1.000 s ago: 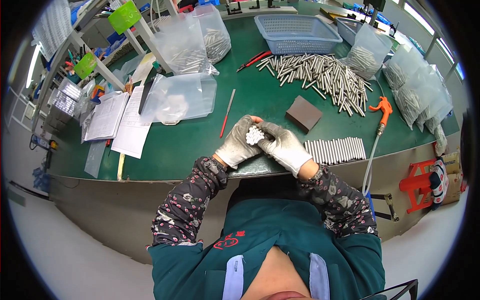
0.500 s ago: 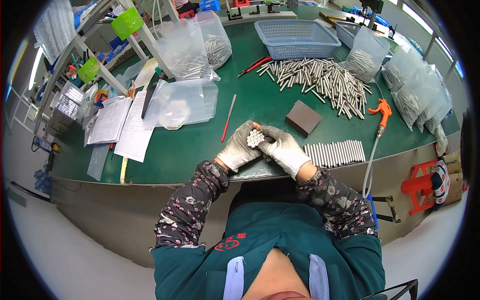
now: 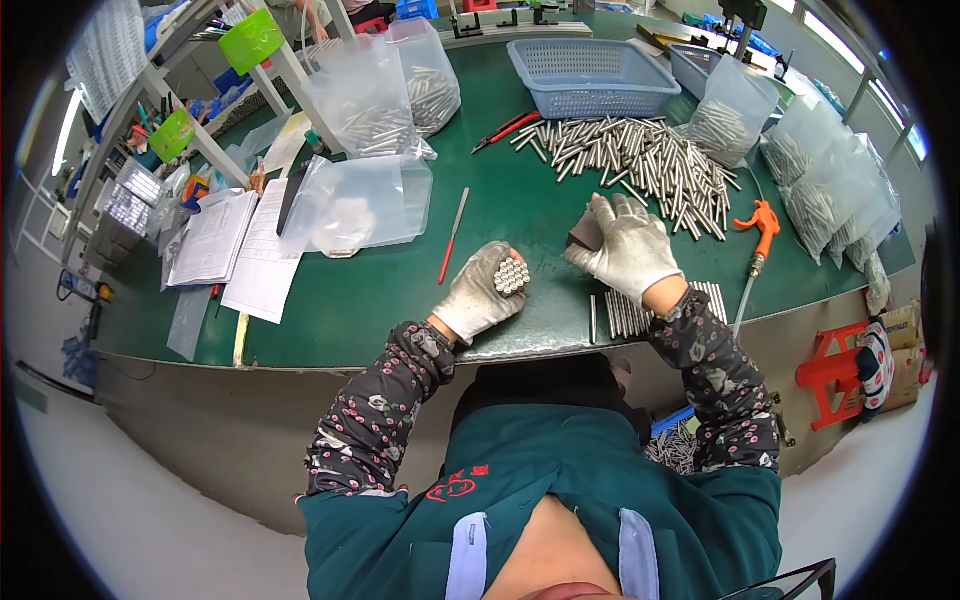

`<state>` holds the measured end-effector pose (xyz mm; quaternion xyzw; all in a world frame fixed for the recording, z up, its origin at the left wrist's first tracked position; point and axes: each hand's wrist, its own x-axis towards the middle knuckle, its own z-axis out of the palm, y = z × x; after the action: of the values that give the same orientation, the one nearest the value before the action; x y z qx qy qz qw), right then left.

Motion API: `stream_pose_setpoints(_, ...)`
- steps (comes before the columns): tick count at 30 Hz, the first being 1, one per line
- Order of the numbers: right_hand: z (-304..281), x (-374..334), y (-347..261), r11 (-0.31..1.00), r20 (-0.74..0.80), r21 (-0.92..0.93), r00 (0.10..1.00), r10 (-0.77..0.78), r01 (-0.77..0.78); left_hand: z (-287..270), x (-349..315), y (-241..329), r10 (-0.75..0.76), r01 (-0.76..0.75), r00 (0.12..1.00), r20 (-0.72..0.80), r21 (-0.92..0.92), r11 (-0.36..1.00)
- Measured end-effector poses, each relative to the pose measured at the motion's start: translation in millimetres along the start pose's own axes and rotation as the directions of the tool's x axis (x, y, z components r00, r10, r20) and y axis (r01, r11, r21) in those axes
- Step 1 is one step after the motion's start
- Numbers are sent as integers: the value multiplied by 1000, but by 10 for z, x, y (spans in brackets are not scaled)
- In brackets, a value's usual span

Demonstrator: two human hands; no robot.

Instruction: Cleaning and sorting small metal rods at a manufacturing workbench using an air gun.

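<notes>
While the left hand [image 3: 482, 292] clamps its grip on a metal-rod bundle [image 3: 511, 278] mid-frame and the right hand [image 3: 632, 250] grips a brown block [image 3: 586, 232], a rod row [image 3: 625, 317] lies aligned centre-right, the rod heap [image 3: 645, 160] above it loose.

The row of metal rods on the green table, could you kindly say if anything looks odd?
One rod looks stray: a gap separates it from the row's left end, where rods lie close together. The right sleeve hides the middle.

Bundled silver rods [image 3: 511, 278], ends up, brown block [image 3: 586, 233], partly covered
</notes>
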<state>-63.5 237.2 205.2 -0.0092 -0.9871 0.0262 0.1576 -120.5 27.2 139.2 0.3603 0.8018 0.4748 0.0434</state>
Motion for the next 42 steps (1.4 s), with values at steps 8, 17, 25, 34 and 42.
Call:
stream_pose_setpoints(8,89,9,47,969,-151,227,986,-68,101,23,13,-12,-23,23,1000,-5,13,1000)
stream_pose_setpoints(17,-136,90,-235,980,-271,128,956,-114,153,-7,14,182,-44,46,999,-27,115,992)
stream_pose_setpoints(25,-159,150,-210,981,-269,133,958,-99,139,20,24,105,-102,105,994,-28,182,978)
stream_pose_setpoints(34,-167,-51,-450,878,-376,270,883,-282,396,14,59,-45,-30,29,999,18,59,998)
stream_pose_setpoints(42,-165,-72,-518,781,-411,293,810,-418,551,31,5,143,-56,68,995,-82,151,986)
